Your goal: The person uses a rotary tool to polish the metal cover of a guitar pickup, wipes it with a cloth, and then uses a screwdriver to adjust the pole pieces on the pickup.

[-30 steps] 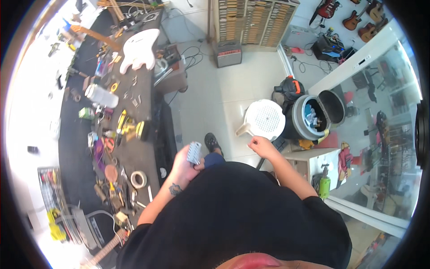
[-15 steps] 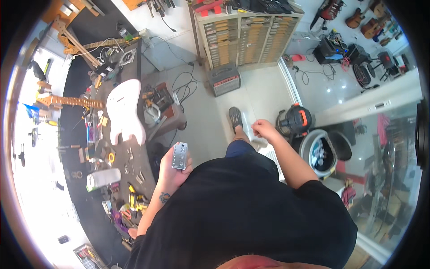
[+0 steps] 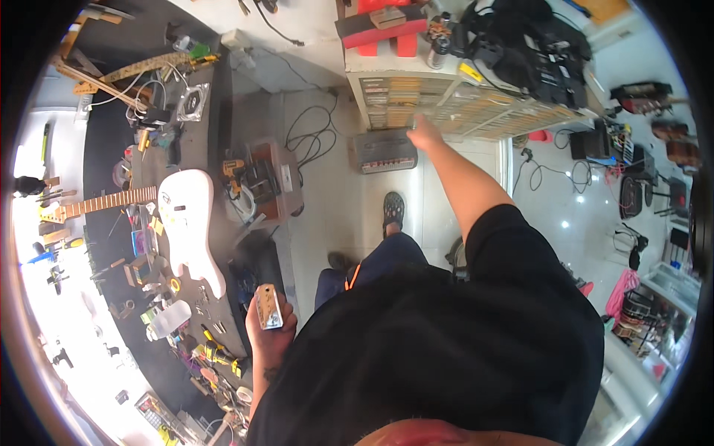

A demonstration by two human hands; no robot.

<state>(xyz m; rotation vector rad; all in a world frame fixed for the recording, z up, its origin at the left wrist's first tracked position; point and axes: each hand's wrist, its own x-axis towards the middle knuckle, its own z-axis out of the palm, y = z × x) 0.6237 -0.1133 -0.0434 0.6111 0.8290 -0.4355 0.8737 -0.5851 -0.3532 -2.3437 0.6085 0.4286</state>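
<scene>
Right hand (image 3: 423, 134) had swung up toward drawer cabinet (image 3: 487, 115), grip too blurred to tell; left hand (image 3: 269, 340) curled round metal block (image 3: 269, 307), which slackened fingers could drop.

Fisheye view: circular, dark rim, straight edges bowed. Left side: white, washed-out glare. Floor (image 3: 550, 215): glossy, small bright reflections at right. Metal block (image 3: 268, 306) in left hand (image 3: 271, 334): shiny highlights. Right hand (image 3: 425, 134): blurred (cabinet drawers (image 3: 476, 113) nearby likewise soft).
</scene>
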